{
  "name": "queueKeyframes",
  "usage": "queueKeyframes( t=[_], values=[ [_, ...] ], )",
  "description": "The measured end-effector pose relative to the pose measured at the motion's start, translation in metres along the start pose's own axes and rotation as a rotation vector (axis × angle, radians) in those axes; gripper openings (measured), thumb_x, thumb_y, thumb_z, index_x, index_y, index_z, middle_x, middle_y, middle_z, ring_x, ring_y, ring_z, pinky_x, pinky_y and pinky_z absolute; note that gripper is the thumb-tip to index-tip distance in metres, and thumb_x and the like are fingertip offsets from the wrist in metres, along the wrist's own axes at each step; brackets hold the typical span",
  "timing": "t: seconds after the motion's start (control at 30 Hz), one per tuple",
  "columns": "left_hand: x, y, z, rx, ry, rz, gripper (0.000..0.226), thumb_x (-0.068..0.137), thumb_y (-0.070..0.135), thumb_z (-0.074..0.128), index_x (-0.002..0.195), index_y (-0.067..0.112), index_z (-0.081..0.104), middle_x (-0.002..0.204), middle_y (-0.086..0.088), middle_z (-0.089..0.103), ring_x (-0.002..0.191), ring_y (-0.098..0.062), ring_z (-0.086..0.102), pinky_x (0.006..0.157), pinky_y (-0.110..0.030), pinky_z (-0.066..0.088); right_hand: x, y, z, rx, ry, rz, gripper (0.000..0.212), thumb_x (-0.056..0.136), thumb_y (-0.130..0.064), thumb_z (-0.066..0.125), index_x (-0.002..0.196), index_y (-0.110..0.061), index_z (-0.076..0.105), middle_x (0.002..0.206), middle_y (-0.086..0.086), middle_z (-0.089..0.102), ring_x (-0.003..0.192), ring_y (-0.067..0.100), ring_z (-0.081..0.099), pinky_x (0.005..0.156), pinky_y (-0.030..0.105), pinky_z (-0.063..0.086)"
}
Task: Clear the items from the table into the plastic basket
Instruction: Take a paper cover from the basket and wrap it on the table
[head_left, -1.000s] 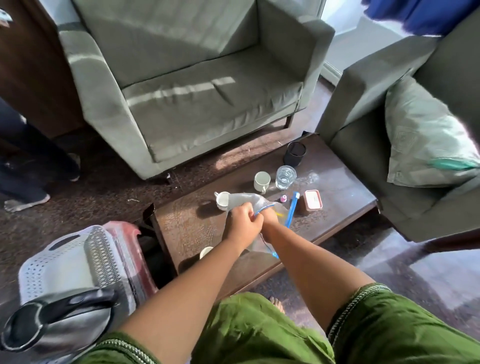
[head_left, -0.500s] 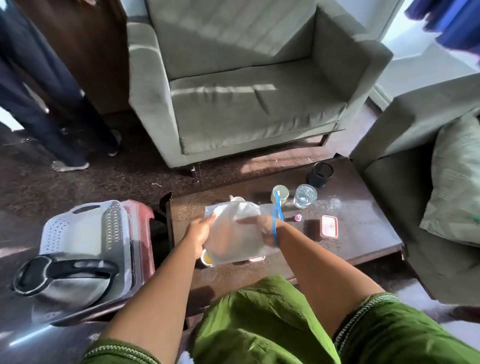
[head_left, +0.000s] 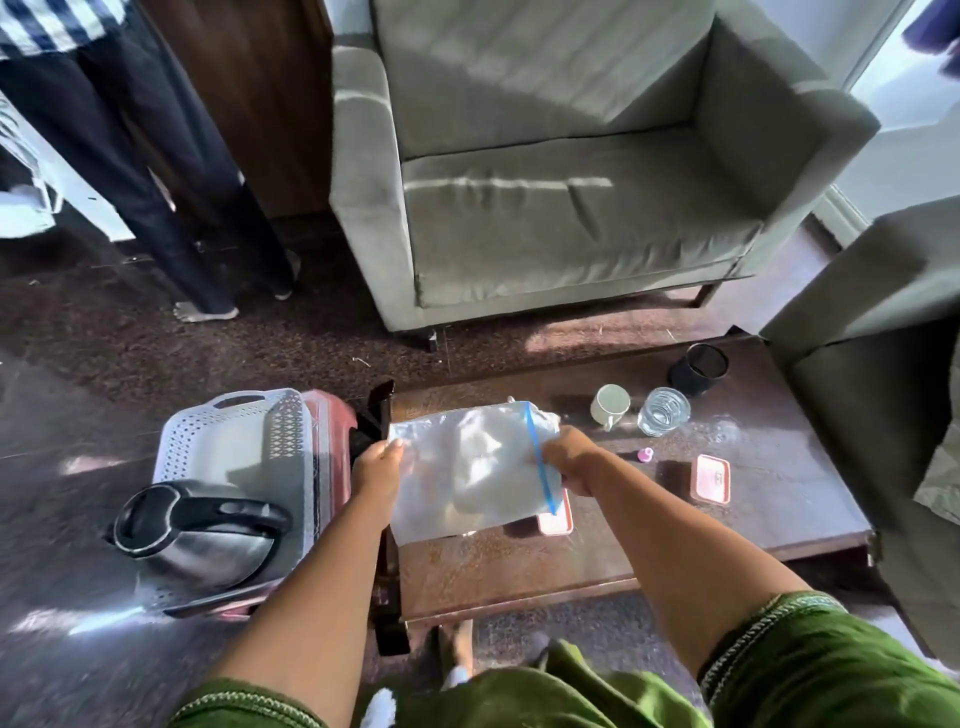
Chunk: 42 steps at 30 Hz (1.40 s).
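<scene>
Clearly, the left hand (head_left: 382, 465) and right hand (head_left: 569, 460) each pinched an edge of the clear zip bag (head_left: 467, 473), stretched flat above the counter (head_left: 571, 561). The plastic basket (head_left: 234, 441) sat on the floor to the left, already holding a kettle (head_left: 202, 525). A slack pinch on slick film could have let the bag slip and fall short.

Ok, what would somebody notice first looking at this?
Probably the clear zip bag with a blue seal, held up over the dark wooden table by the left hand and right hand. Next, the steel kettle lying in the white plastic basket on the floor, left of the table.
</scene>
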<state>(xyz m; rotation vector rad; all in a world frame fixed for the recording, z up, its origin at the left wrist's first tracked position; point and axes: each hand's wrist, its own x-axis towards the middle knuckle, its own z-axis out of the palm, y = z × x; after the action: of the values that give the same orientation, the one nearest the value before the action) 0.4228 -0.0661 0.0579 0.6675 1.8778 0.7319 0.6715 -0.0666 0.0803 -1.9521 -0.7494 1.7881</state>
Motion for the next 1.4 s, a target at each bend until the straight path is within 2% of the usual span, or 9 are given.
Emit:
queueKeyframes(
  t=[0.23, 0.33, 0.57, 0.77, 0.87, 0.97, 1.17, 1.3, 1.4],
  values=[
    [0.004, 0.008, -0.014, 0.195, 0.17, 0.118, 0.039, 0.092, 0.004, 0.045, 0.13, 0.012, 0.043, 0.119, -0.017, 0.057, 0.085, -0.029, 0.054, 0.064, -0.029, 0.037, 0.018, -0.001, -0.017, -0.048, 0.203, 0.038, 0.042, 0.074, -0.004, 0.074, 0.114, -0.001, 0.061, 0.107, 0.021, 0.067, 0.095, 0.036, 0.067, 0.086, 0.055, 0.055],
    [0.007, 0.007, -0.021, 0.226, 0.18, 0.16, 0.036, 0.091, 0.004, 0.047, 0.126, 0.008, 0.044, 0.124, -0.018, 0.055, 0.098, -0.037, 0.057, 0.075, -0.036, 0.044, 0.01, -0.007, -0.016, -0.071, 0.267, 0.021, 0.039, 0.078, -0.002, 0.07, 0.115, -0.001, 0.058, 0.103, 0.022, 0.064, 0.087, 0.034, 0.063, 0.087, 0.054, 0.055],
    [0.003, 0.019, -0.033, 0.225, -0.073, 0.195, 0.028, 0.088, 0.008, 0.066, 0.114, -0.003, 0.063, 0.096, -0.011, 0.061, 0.093, -0.024, 0.059, 0.068, -0.024, 0.038, 0.005, -0.018, -0.003, -0.117, 0.462, -0.007, 0.036, 0.089, -0.007, 0.053, 0.124, -0.004, 0.055, 0.098, 0.01, 0.054, 0.094, 0.03, 0.055, 0.088, 0.037, 0.048],
    [0.045, 0.033, -0.074, 0.189, -0.088, 0.15, 0.051, 0.093, 0.033, 0.058, 0.139, 0.013, 0.045, 0.124, -0.004, 0.054, 0.121, -0.027, 0.053, 0.099, -0.033, 0.042, 0.021, -0.033, 0.046, 0.101, 0.386, -0.069, 0.038, 0.081, -0.002, 0.063, 0.119, 0.0, 0.06, 0.096, 0.013, 0.061, 0.086, 0.029, 0.058, 0.072, 0.037, 0.053],
    [0.079, 0.041, -0.115, 0.163, -0.042, 0.122, 0.051, 0.094, 0.039, 0.052, 0.139, 0.018, 0.042, 0.129, -0.012, 0.057, 0.115, -0.03, 0.057, 0.101, -0.044, 0.046, 0.037, -0.048, 0.086, 0.245, 0.269, -0.035, 0.038, 0.079, -0.001, 0.068, 0.116, 0.0, 0.061, 0.095, 0.014, 0.063, 0.079, 0.028, 0.06, 0.058, 0.028, 0.047],
    [0.12, 0.046, -0.165, 0.166, 0.039, 0.135, 0.044, 0.089, 0.047, 0.051, 0.123, 0.018, 0.053, 0.118, -0.014, 0.064, 0.103, -0.03, 0.063, 0.094, -0.047, 0.051, 0.054, -0.066, 0.133, 0.346, 0.132, -0.001, 0.038, 0.077, 0.003, 0.068, 0.114, 0.004, 0.063, 0.09, 0.016, 0.064, 0.073, 0.029, 0.061, 0.064, 0.034, 0.048],
    [0.165, 0.06, -0.247, 0.45, 0.229, 0.197, 0.045, 0.096, 0.032, 0.053, 0.134, 0.008, 0.051, 0.13, -0.02, 0.058, 0.117, -0.036, 0.056, 0.096, -0.041, 0.046, 0.073, -0.098, 0.224, 0.331, -0.068, -0.002, 0.039, 0.077, 0.007, 0.066, 0.116, 0.004, 0.062, 0.104, 0.019, 0.066, 0.089, 0.035, 0.063, 0.083, 0.05, 0.053],
    [0.187, 0.054, -0.276, 0.47, 0.114, 0.097, 0.08, 0.073, 0.022, 0.083, 0.14, 0.009, 0.043, 0.132, -0.006, 0.052, 0.121, -0.028, 0.052, 0.077, -0.035, 0.048, 0.095, -0.106, 0.278, 0.272, -0.109, 0.001, 0.034, 0.08, 0.007, 0.065, 0.114, 0.004, 0.062, 0.103, 0.018, 0.066, 0.09, 0.034, 0.063, 0.087, 0.053, 0.053],
    [0.206, 0.042, -0.29, 0.706, -0.019, 0.028, 0.089, 0.066, 0.006, 0.086, 0.142, 0.007, 0.041, 0.14, -0.011, 0.049, 0.121, -0.027, 0.051, 0.09, -0.034, 0.043, 0.112, -0.105, 0.308, 0.212, -0.103, 0.014, 0.037, 0.077, 0.007, 0.067, 0.114, 0.005, 0.062, 0.106, 0.021, 0.067, 0.091, 0.035, 0.064, 0.087, 0.058, 0.053]
  ],
)
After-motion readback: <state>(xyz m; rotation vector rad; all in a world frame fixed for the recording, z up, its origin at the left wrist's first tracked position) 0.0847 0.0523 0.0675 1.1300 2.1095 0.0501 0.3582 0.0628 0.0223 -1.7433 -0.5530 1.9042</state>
